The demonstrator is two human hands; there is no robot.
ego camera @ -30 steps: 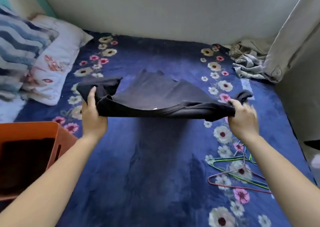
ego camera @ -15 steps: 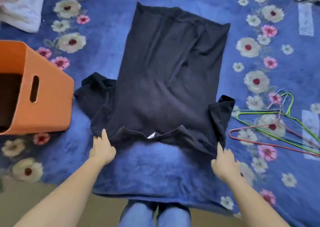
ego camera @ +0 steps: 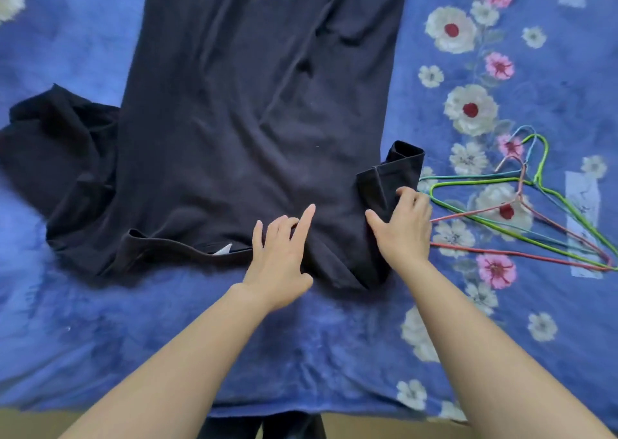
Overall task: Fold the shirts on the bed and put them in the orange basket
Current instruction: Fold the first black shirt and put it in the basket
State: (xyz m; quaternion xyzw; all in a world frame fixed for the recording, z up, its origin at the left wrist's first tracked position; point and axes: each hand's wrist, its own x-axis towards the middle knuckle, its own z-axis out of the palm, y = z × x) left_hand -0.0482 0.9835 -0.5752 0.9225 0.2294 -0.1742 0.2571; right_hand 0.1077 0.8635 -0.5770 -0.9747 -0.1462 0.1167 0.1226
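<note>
A black shirt [ego camera: 247, 110] lies spread flat on the blue floral bed cover [ego camera: 100, 321], collar toward me with a white label showing. Its left sleeve is bunched out to the left; the right sleeve is folded up at the shirt's right edge. My left hand [ego camera: 281, 258] rests flat on the shirt near the collar, fingers straight. My right hand [ego camera: 404, 227] grips the right sleeve, fingers curled around its fabric. The orange basket is out of view.
Several coloured wire hangers [ego camera: 521, 204] lie on the bed cover just right of my right hand. The bed's near edge runs along the bottom, with my legs below it.
The shirt went from held up in the air to lying flat on the bed. My left hand moved right along the collar. My right hand took hold of the right sleeve. The view dropped closer.
</note>
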